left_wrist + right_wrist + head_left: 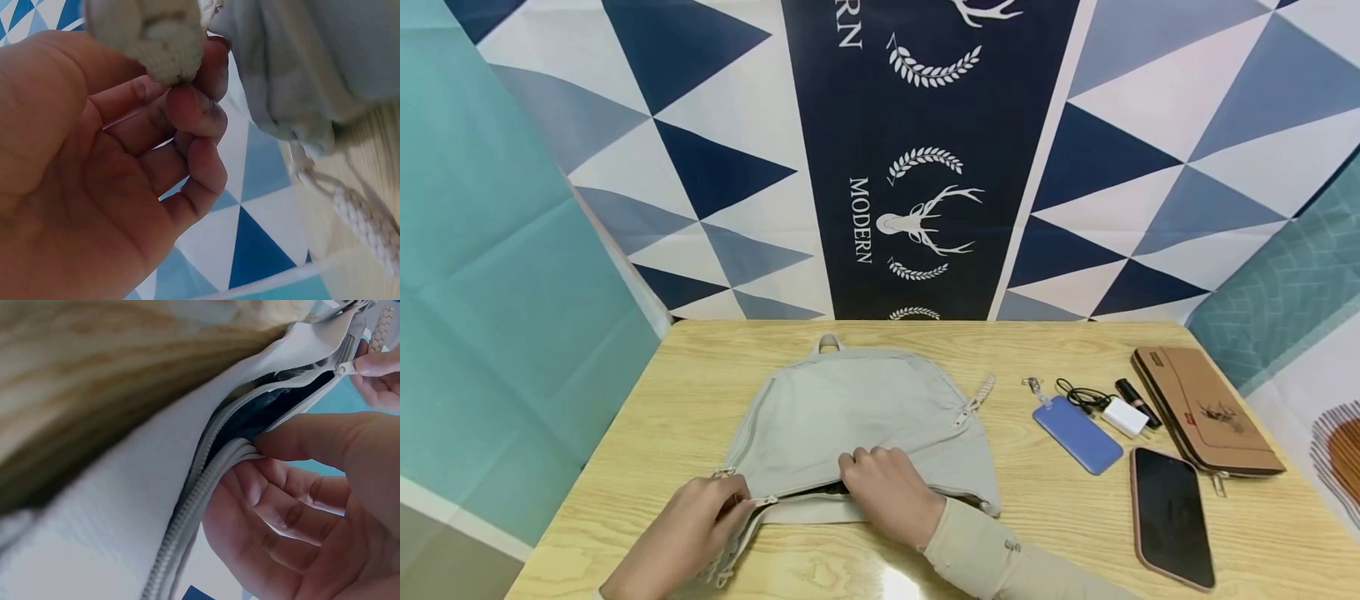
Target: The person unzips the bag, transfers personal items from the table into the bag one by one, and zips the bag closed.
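Note:
A light grey backpack [857, 408] lies on the wooden table, its handle loop toward the wall. Along its near side the zipper [165, 556] is partly undone, with a dark interior showing in the gap. My left hand [688, 521] pinches a braided zipper pull at the left end of this opening. In the left wrist view, the pull [172, 59] sits between the thumb and fingers of that hand. My right hand [887, 492] grips the upper edge of the opening, thumb on the inside and fingers on the outside in the right wrist view.
Right of the backpack lie a blue card holder [1078, 435], a black cable [1082, 396], a white charger [1125, 417] and a black tube [1137, 402]. Beyond them are a brown zip pouch [1213, 408] and a phone [1172, 517]. A patterned cloth wall [925, 108] stands behind.

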Tool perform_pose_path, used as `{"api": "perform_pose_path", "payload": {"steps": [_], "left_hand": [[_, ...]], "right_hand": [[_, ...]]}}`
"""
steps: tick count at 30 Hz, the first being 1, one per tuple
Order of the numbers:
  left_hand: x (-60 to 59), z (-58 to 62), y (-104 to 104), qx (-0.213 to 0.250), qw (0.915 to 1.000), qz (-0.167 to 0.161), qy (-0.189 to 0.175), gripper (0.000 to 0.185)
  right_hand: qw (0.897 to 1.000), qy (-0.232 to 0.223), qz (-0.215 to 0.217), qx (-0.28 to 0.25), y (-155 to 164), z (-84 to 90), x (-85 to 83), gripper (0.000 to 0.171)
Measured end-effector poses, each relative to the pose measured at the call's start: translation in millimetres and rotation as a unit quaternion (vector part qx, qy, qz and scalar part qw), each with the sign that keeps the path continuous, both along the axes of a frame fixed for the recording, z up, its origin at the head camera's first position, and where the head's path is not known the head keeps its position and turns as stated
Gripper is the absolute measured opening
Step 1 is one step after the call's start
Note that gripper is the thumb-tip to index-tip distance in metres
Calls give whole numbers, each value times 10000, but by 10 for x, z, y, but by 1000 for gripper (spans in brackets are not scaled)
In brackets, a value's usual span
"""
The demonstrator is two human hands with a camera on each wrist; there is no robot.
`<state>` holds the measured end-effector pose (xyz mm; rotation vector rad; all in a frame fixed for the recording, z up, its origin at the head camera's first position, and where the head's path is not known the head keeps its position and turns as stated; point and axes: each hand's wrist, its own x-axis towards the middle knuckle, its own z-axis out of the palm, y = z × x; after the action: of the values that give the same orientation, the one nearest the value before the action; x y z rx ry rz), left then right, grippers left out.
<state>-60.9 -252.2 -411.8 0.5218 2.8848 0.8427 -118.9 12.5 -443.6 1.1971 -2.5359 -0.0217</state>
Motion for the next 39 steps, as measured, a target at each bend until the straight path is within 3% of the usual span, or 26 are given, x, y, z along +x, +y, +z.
{"api": "perform_pose_path", "payload": {"steps": [5, 12, 17, 19, 23, 26, 30, 33, 37, 39], "left_hand": [[76, -15, -113, 97, 9994, 22, -322, 16], [158, -87, -258, 239, 9992, 117, -291, 14], [189, -120, -163, -365, 9986, 313, -241, 14], [187, -80, -28, -868, 9952, 426, 137, 15], [67, 26, 329, -1449, 9778, 436, 1450, 25], [-116, 50, 583, -1570, 9615, 9, 2257, 36], [-371, 62, 801, -1877, 9435, -547, 2674, 29], [-505, 103, 862, -1712, 9524, -753, 2410, 28], [-626, 217, 890, -1034, 9735, -906, 1829, 33], [-676, 283, 903, -798, 9767, -1015, 1712, 35]], "right_hand": [[9998, 185, -85, -73, 41, 40, -14, 24], [9993, 348, -77, -127, 60, 103, -45, 21], [9989, 442, 88, 110, 78, 144, -19, 20], [9979, 619, 110, 170, 94, 162, -14, 19], [9951, 979, 106, 92, 136, 207, -33, 15], [9941, 1079, 134, -26, 168, 246, -54, 11], [9930, 1154, 138, -203, 197, 295, -76, 8], [9915, 1251, 36, -360, 205, 325, -86, 8], [9904, 1276, -23, -526, 210, 390, 6, 11], [9923, 1106, 153, -545, 203, 414, 104, 12]]}}
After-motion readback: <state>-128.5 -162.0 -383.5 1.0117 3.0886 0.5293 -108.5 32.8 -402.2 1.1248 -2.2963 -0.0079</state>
